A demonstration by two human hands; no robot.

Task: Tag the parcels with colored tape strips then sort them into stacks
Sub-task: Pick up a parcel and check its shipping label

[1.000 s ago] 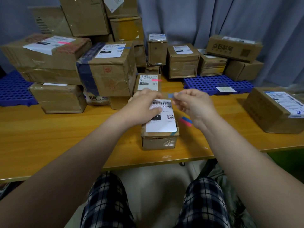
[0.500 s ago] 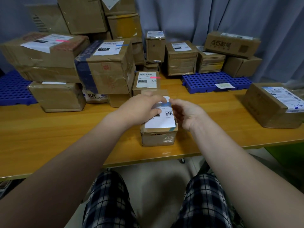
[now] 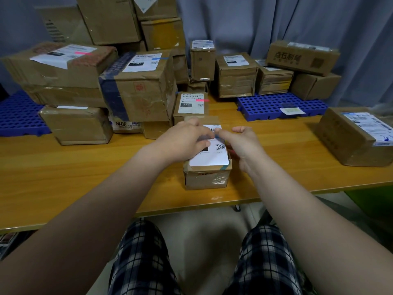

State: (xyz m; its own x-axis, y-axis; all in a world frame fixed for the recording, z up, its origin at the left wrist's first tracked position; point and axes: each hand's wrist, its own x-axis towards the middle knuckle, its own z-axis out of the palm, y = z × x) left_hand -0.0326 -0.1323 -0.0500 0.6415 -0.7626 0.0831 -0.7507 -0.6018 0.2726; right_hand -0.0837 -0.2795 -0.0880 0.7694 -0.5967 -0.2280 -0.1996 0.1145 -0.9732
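Left hand (image 3: 187,141) over parcel (image 3: 207,177), seemingly pressing tape (image 3: 217,136)

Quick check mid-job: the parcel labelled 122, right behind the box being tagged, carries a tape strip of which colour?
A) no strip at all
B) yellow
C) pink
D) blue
C: a pink strip lies across the right edge of the white label on the 122 parcel.

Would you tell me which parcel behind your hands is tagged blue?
The box labelled 150, banded in dark tape; the big left box and box 122 carry pink.
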